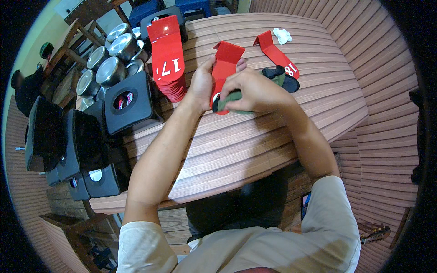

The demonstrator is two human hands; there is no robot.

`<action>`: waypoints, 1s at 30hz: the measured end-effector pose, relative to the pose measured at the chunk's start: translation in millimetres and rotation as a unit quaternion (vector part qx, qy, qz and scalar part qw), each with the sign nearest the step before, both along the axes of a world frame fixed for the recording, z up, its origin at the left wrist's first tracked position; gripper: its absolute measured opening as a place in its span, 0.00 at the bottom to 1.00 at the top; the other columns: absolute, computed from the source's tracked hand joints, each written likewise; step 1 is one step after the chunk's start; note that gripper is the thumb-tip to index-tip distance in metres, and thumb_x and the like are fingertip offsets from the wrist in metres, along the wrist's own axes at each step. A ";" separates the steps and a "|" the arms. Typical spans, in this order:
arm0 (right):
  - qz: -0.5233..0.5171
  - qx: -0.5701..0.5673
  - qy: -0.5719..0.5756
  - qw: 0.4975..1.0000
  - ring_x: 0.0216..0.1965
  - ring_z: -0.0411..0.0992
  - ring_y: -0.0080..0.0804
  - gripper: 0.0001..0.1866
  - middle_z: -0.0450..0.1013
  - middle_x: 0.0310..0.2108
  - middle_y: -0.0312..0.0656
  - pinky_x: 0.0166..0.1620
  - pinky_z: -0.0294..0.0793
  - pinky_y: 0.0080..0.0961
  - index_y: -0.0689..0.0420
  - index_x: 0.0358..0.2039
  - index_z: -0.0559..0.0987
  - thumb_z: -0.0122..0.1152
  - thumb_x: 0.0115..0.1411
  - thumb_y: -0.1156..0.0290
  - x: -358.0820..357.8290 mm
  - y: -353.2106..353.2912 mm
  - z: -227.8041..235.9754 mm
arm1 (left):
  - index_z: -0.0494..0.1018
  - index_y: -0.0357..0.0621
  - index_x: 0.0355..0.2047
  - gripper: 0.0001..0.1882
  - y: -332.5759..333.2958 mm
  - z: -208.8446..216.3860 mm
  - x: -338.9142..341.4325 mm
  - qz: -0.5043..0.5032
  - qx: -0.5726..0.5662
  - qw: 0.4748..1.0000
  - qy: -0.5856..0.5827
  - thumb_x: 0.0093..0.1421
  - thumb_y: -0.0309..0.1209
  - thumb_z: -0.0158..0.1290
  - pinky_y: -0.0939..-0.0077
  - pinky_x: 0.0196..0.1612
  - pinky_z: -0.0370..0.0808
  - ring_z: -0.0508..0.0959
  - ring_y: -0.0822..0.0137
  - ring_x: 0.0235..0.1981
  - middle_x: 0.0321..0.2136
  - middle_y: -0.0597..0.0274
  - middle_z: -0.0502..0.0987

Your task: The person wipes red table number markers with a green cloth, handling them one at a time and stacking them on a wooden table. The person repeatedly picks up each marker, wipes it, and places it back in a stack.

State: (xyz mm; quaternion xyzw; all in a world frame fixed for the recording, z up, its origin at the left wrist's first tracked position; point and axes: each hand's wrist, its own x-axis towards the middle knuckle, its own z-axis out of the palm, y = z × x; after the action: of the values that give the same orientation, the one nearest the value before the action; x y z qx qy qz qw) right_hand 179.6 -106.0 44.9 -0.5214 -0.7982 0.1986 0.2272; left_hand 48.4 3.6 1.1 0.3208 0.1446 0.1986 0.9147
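My left hand (203,84) is closed on the edge of a red bent sign plate (224,72), its folded end pointing away from me. Pinched in the fingers of my right hand (255,91) is a dark green cloth (234,102), pressed on the plate's near rounded end and covering most of its white marking. A second red bent sign plate (276,53) with white digits lies to the right. Partly hidden behind my right hand is a green and black item (283,81) whose kind I cannot tell. On the left stands a tall stack of red sign plates (167,57).
Several round metal tins (110,71) are piled at the far left of the wooden table (218,154). Black boxes with round holes (129,102) stand along its left side. A crumpled white tissue (282,36) lies at the far right. Ribbed wall panels (382,104) border the right side.
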 end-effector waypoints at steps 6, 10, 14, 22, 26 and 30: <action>-0.010 -0.010 0.022 1.000 0.37 0.79 0.43 0.10 0.80 0.32 0.47 0.45 0.76 0.34 0.60 0.33 0.83 0.71 0.50 0.71 1.5 0.4 -1.0 | 0.67 0.34 0.63 0.32 1.8 -2.2 1.7 0.015 -0.004 1.000 -0.013 0.77 0.47 0.27 0.58 0.65 0.72 0.78 0.56 0.57 0.55 0.48 0.78; -0.145 0.098 0.023 0.984 0.36 0.80 0.50 0.13 0.81 0.32 0.50 0.40 0.78 0.41 0.58 0.35 0.84 0.71 0.51 0.66 11.3 5.0 -3.4 | 0.70 0.39 0.59 0.28 5.1 -7.4 -2.5 0.025 0.000 0.999 0.023 0.77 0.48 0.30 0.59 0.58 0.77 0.80 0.58 0.52 0.51 0.52 0.79; -0.265 0.134 0.020 0.955 0.35 0.80 0.50 0.13 0.80 0.31 0.50 0.41 0.78 0.43 0.59 0.35 0.83 0.69 0.51 0.66 14.8 9.1 -4.7 | 0.72 0.43 0.57 0.26 9.1 -9.3 -6.3 -0.016 -0.035 0.999 -0.011 0.77 0.47 0.33 0.59 0.54 0.79 0.82 0.60 0.48 0.48 0.55 0.81; 0.042 0.023 -0.010 0.999 0.38 0.79 0.46 0.11 0.81 0.34 0.44 0.46 0.77 0.37 0.57 0.34 0.84 0.72 0.50 0.69 -1.3 -2.3 -2.9 | 0.64 0.30 0.65 0.34 1.8 -3.1 2.3 0.011 -0.026 1.000 -0.009 0.76 0.49 0.28 0.57 0.69 0.67 0.76 0.52 0.61 0.59 0.42 0.75; -0.014 0.022 0.020 0.999 0.39 0.78 0.46 0.11 0.80 0.34 0.45 0.46 0.76 0.39 0.58 0.35 0.83 0.71 0.51 0.69 -1.5 -0.1 -5.6 | 0.65 0.34 0.64 0.32 1.8 -2.7 1.7 0.016 -0.021 1.000 -0.011 0.77 0.48 0.27 0.57 0.65 0.72 0.77 0.54 0.58 0.57 0.47 0.77; -0.197 0.137 0.023 0.970 0.37 0.79 0.50 0.12 0.80 0.33 0.50 0.44 0.77 0.42 0.59 0.36 0.82 0.71 0.52 0.68 5.1 9.8 -10.4 | 0.70 0.39 0.59 0.28 5.9 -8.3 -3.4 0.022 -0.016 1.000 0.007 0.77 0.48 0.32 0.59 0.58 0.77 0.81 0.57 0.52 0.51 0.52 0.80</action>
State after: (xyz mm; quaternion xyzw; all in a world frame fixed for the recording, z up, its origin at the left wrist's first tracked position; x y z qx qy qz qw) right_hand 184.7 -96.1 34.4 -0.6278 -0.6935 0.0508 0.3497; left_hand 45.0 9.6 -7.2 0.3045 0.1607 0.2143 0.9141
